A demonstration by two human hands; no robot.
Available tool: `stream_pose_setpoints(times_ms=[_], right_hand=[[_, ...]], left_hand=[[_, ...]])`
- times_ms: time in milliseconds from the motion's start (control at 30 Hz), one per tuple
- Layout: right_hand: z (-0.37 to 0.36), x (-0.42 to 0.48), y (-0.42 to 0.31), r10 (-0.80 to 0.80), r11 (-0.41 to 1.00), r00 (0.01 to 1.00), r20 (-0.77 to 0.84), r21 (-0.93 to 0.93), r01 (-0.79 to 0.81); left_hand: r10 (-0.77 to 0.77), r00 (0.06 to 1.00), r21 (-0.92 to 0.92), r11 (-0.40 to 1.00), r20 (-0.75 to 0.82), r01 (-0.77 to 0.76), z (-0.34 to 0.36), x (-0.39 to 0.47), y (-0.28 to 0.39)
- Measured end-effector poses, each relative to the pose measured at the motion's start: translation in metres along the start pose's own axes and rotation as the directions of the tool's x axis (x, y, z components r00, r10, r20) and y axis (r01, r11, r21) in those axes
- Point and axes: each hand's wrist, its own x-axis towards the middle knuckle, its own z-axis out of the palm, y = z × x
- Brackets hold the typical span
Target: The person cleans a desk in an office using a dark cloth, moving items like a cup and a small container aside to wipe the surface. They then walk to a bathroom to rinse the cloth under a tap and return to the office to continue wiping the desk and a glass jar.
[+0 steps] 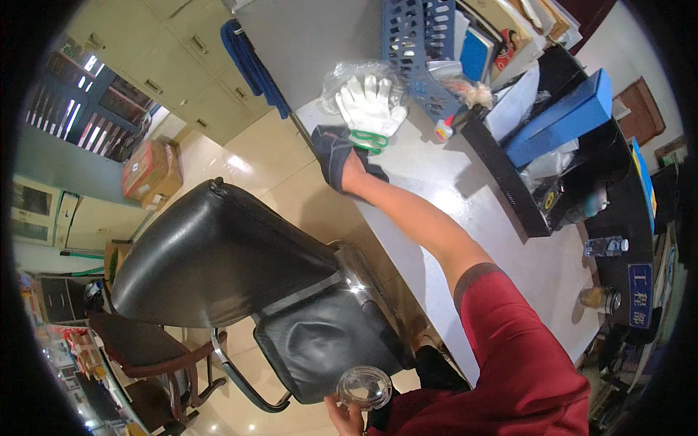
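Note:
My right hand (pixel 354 168) is at the desk's edge, its fingers hidden in a dark cloth (pixel 331 155) that it grips. White knitted work gloves (pixel 371 106) with green cuffs lie just beyond it, on a clear plastic bag (pixel 335 82). At the bottom, my left hand (pixel 346 417) holds a round, clear plastic container (pixel 364 388) by its rim, over the front of the black chair seat.
A black office chair (pixel 218 267) stands beside the white desk (pixel 436 294). On the desk are a blue plastic basket (pixel 422 71), a glue bottle (pixel 444 131), a black organizer (pixel 504 191) with a blue file box (pixel 567 120), a water bottle (pixel 604 247) and a jar (pixel 599 300).

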Motion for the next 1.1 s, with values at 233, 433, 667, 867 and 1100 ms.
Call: stream_pose_setpoints(times_ms=[233, 433, 667, 867, 1100], right_hand=[[0.041, 0.089, 0.05, -0.002, 0.96, 0.963, -0.269, -0.269, -0.073], [0.027, 0.105, 0.034, 0.036, 0.937, 0.984, -0.173, -0.336, -0.093], [0.045, 0.08, 0.046, -0.023, 0.939, 1.0, 0.006, -0.343, 0.023], [-0.006, -0.073, -0.035, 0.026, 0.999, 0.994, 0.104, -0.034, -0.023], [-0.012, -0.322, -0.076, 0.456, 0.549, 0.879, -0.138, 0.821, -0.157]], left_hand=[[-0.057, 0.998, -0.182, 0.982, -0.033, 0.05, -0.011, 0.01, -0.026], [-0.014, 0.998, -0.103, 0.995, -0.063, 0.007, -0.008, 0.0, -0.013], [0.049, 0.994, 0.079, 0.996, -0.095, -0.042, -0.031, -0.026, -0.027], [0.168, 0.982, -0.109, 0.978, -0.089, -0.177, -0.007, -0.039, 0.018], [0.452, 0.879, 0.015, 0.888, 0.153, -0.459, 0.007, -0.039, 0.032]])
